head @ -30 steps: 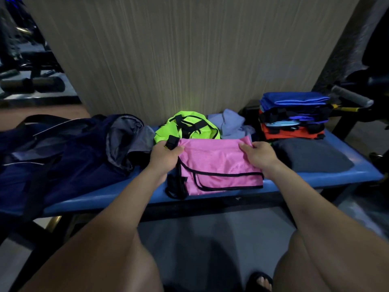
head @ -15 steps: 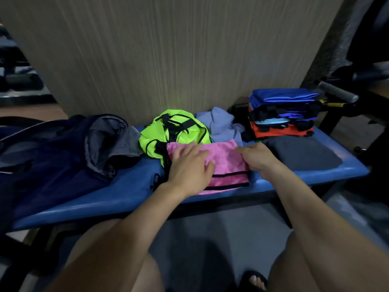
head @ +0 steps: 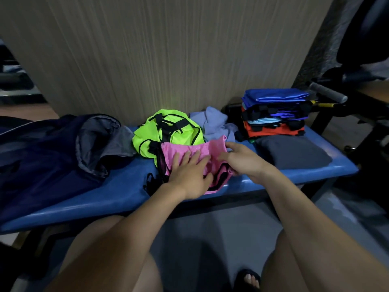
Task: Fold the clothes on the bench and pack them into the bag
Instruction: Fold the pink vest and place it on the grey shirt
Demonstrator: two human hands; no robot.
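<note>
Fingers [head: 194, 158] of the left hand [head: 189, 178] lie straight and slightly spread, pressing flat on the pink mesh vest [head: 185, 151] that rests on the blue tabletop [head: 117, 192]. Beside them, the right hand [head: 242, 161] pinches the vest's right edge, thumb toward the left hand, with that edge lifted and turned over toward the left fingers. Just beyond the left fingers sits a crumpled neon-green vest [head: 168, 129], touching the pink one. Beyond the right fingers lies a loose lavender garment [head: 214, 123]. Farther right of the right hand, a folded dark grey garment [head: 294, 154] lies flat, and behind it stands a stack of folded clothes [head: 275, 112] in blue, black and orange. Well to the left of the left fingers, the dark navy bag [head: 46, 152] lies open on the tabletop, its grey lining showing.
</note>
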